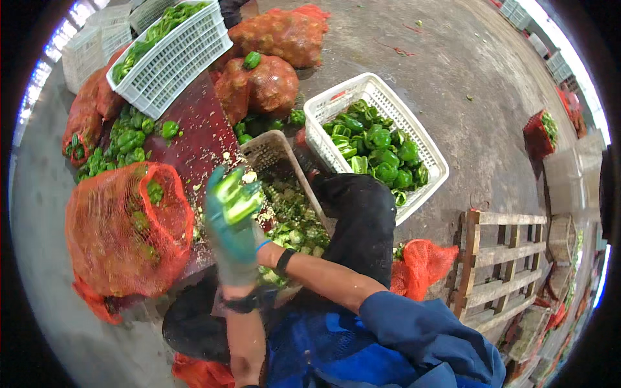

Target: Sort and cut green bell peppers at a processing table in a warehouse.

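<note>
In my left hand (234, 242), which wears a blurred green and grey glove, is a cut-open green bell pepper (238, 199) with its pale inside showing. My right hand (263, 249) crosses in behind it at the wrist. Its fingers are hidden by the left hand and the pepper. Below both hands, a grubby pale crate (304, 187) between my legs holds pepper cores and green scraps. On my right, a white crate (424, 152) contains cut and whole-looking green peppers (381, 152).
A dark red board (200, 139) strewn with seeds lies ahead, carrying a white crate of green peppers (171, 61). To its left are loose peppers (129, 139) and an orange mesh sack (123, 226). More filled sacks (275, 81) stand beyond. A wooden pallet (504, 258) is at right.
</note>
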Demonstrator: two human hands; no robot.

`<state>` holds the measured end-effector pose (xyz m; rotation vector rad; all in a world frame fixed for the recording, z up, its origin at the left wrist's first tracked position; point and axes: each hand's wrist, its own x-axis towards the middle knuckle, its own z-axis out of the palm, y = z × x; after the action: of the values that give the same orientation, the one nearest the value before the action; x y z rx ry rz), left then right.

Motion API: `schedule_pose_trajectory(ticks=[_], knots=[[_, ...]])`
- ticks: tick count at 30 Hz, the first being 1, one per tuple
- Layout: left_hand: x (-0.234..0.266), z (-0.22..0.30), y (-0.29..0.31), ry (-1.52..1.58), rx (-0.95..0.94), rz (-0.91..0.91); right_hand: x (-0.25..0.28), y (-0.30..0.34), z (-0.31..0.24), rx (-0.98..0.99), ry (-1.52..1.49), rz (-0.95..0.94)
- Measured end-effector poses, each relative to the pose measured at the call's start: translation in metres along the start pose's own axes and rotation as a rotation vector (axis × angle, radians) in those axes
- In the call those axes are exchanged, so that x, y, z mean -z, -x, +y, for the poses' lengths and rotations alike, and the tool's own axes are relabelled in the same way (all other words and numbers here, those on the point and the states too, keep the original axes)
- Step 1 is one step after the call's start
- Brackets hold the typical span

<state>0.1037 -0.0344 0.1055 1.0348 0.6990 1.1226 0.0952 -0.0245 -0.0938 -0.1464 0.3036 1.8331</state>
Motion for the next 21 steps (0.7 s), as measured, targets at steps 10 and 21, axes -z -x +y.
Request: schedule_pose_trajectory(ticks=[10,21], knots=[[-0.003,-0.027,-0.001,-0.693,-0.412,0.178,-0.05,0.04,-0.071,0.329,1.441,0.201],[0.155,-0.091,0.056,-0.836,-0.072,0.021,-0.09,0.064,-0.061,0.138,1.761,-0.144]])
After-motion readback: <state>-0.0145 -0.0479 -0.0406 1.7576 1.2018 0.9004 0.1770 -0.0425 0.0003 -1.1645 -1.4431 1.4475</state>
